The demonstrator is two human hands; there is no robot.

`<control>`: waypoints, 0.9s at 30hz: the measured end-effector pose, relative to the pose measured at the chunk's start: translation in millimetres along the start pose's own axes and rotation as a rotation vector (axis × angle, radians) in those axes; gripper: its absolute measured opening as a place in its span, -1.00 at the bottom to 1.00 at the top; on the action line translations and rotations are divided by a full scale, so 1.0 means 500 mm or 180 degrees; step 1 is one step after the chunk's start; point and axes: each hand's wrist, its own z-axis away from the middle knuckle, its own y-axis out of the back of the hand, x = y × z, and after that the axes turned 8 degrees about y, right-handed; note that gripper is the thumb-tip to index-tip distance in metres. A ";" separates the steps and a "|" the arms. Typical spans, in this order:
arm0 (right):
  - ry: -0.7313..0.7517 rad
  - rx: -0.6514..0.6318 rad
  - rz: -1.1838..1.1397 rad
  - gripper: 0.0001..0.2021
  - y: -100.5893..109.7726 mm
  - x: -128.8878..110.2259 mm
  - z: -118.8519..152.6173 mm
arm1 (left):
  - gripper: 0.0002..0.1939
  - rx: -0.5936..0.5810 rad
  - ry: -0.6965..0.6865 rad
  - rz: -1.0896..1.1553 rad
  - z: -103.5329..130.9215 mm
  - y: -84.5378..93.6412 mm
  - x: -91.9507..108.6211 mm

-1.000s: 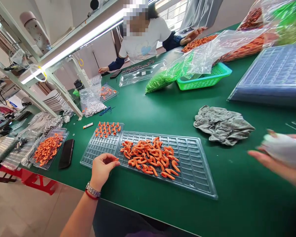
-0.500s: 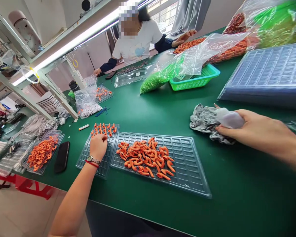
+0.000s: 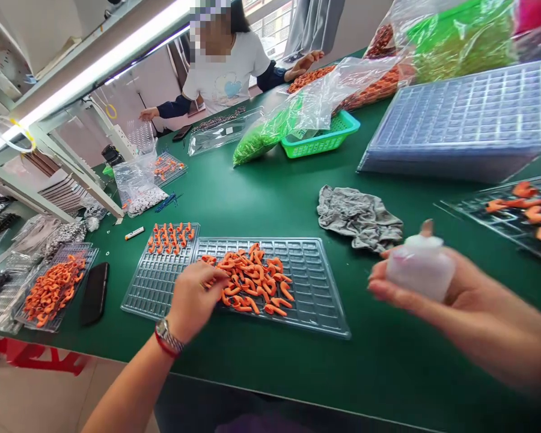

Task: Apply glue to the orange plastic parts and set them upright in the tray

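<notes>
My left hand (image 3: 196, 297), with a watch and red band at the wrist, is over the near left side of a heap of orange curved, hook-shaped plastic pieces (image 3: 256, 276). Its fingers are drawn together at the heap; whether a piece is between them is hidden. The heap lies on a clear compartment tray (image 3: 318, 282). Beside it, a second clear tray (image 3: 148, 282) carries rows of the same orange pieces at its far end. My right hand (image 3: 460, 294) is wrapped round a small whitish squeeze bottle (image 3: 419, 267), brownish tip upward, above the table near a crumpled grey cloth (image 3: 358, 216).
A stack of clear trays (image 3: 460, 120) stands back right, with another tray of orange pieces (image 3: 536, 210) at the right edge. A green basket (image 3: 320, 141), a bag of green pieces (image 3: 265, 135) and a black phone (image 3: 94, 293) lie around. A co-worker (image 3: 234, 78) sits opposite.
My left hand has gone from the rows in the left tray to the orange heap. My right hand has lifted the bottle off the grey cloth and tipped it upright. The view has swung right.
</notes>
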 end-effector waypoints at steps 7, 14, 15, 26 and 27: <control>0.0303 -0.1039 -0.0536 -0.65 -0.043 -0.035 0.136 | -0.93 -0.0270 -0.1151 -0.0437 0.035 -0.083 0.103; 0.0492 -0.1010 0.0134 -0.62 -0.052 0.001 0.166 | -0.90 -0.0378 -0.0928 -0.0571 0.048 -0.096 0.109; 0.0481 -0.1015 0.0120 -0.62 -0.053 0.001 0.166 | -0.89 -0.0378 -0.0897 -0.0557 0.051 -0.096 0.109; 0.0894 -0.0985 0.0267 -0.65 -0.052 -0.027 0.202 | -0.90 0.0118 -0.1036 0.0145 0.131 -0.078 0.113; 0.0909 -0.0969 0.0305 -0.65 -0.048 -0.025 0.210 | -0.90 0.0194 -0.1066 0.0087 0.148 -0.078 0.111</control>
